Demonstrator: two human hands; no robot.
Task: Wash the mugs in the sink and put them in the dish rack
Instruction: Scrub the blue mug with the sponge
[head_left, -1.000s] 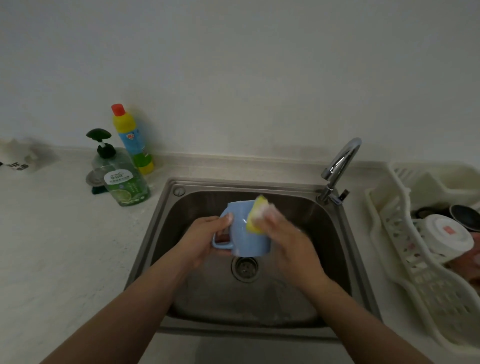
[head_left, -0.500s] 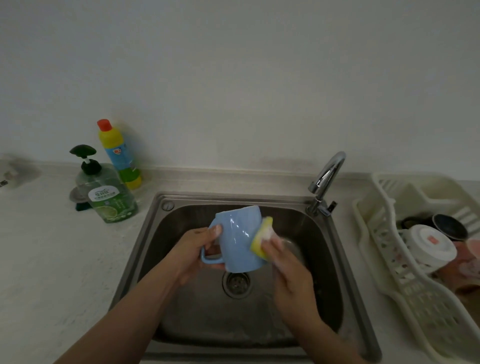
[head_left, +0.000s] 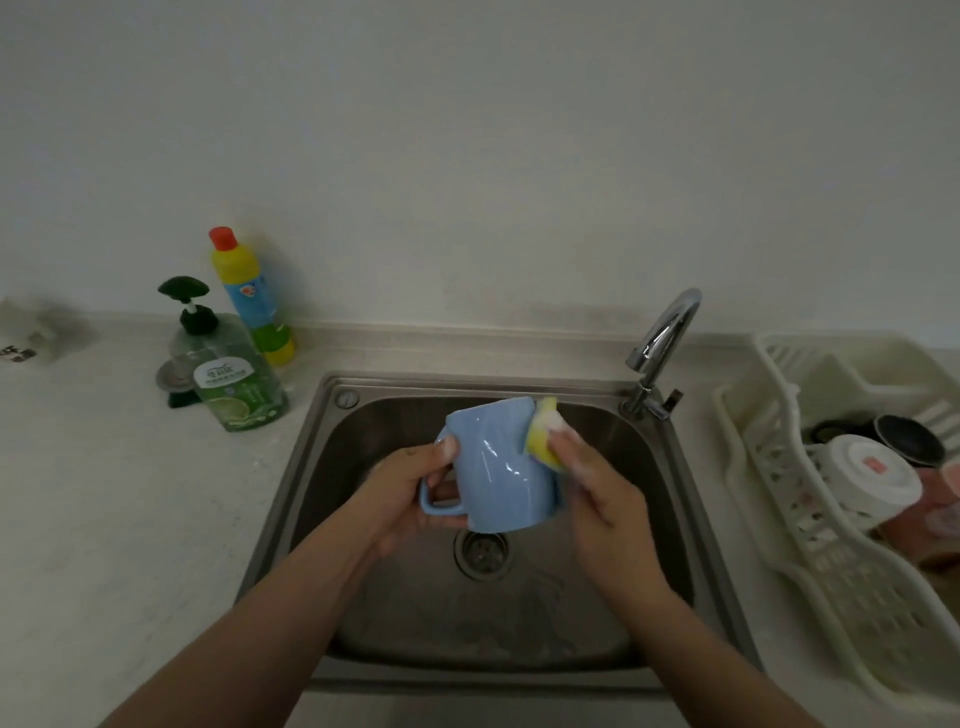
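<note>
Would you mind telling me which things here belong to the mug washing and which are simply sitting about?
In use:
- blue mug, left hand holds its handle
- yellow sponge, right hand presses it on the mug
- sink
- dish rack, already holding cups

Lying about:
- green soap dispenser
- yellow bottle
- tap, no water visible

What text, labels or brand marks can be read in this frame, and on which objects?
None can be read.
Green soap bottle: white label with print, too blurred.
Yellow bottle: blue label with a small picture, too small.
White cup in the dish rack: red mark, unreadable.
Object at the left edge: dark marks, too blurred.
</note>
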